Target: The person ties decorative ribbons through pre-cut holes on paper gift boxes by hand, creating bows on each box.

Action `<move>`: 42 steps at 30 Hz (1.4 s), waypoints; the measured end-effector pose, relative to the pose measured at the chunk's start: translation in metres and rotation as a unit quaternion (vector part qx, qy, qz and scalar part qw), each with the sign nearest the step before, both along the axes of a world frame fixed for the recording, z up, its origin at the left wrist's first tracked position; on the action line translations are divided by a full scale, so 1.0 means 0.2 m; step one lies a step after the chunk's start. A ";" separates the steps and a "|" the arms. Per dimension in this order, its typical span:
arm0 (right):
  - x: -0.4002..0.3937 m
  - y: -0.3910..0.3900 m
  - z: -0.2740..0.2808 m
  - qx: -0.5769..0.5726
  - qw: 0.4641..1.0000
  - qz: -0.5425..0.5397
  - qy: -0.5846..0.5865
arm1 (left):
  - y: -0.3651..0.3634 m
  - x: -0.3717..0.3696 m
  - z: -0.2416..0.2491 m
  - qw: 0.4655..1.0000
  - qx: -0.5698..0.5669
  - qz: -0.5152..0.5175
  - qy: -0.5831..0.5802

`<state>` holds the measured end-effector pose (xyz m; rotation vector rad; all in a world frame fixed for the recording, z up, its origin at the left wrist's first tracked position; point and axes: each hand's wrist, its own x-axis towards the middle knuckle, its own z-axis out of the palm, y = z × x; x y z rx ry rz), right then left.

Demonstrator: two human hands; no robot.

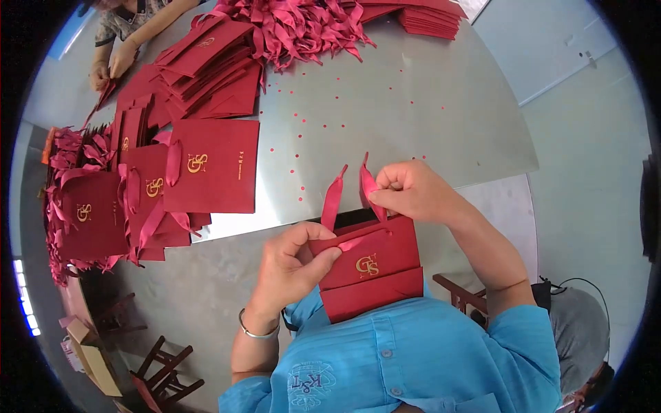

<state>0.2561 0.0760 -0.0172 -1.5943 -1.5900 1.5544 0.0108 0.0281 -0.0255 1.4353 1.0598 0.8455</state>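
A small dark red paper gift bag [396,249] with a gold "GS" logo is held in front of my blue shirt, its lower part folded. My left hand [292,265] grips the bag's upper left corner between thumb and fingers. At the top right, my right hand [416,193] pinches a pink ribbon [368,184] between thumb and forefinger. The other ribbon end [332,201] stands up loose near my left fingers. A short length of ribbon lies across the bag's front, beside my left thumb.
Finished red bags [237,165] with ribbon handles lie at the metal table's [385,110] left edge. Flat bags [220,69] and a heap of pink ribbons [310,31] sit behind. Small red dots are scattered about. A co-worker's hands [113,69] work at far left; wooden stools [165,368] stand below.
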 end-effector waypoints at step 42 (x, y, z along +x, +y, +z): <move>0.12 0.17 0.40 0.550 0.796 -0.127 -0.219 | 0.58 0.28 0.11 0.975 0.029 0.093 -0.199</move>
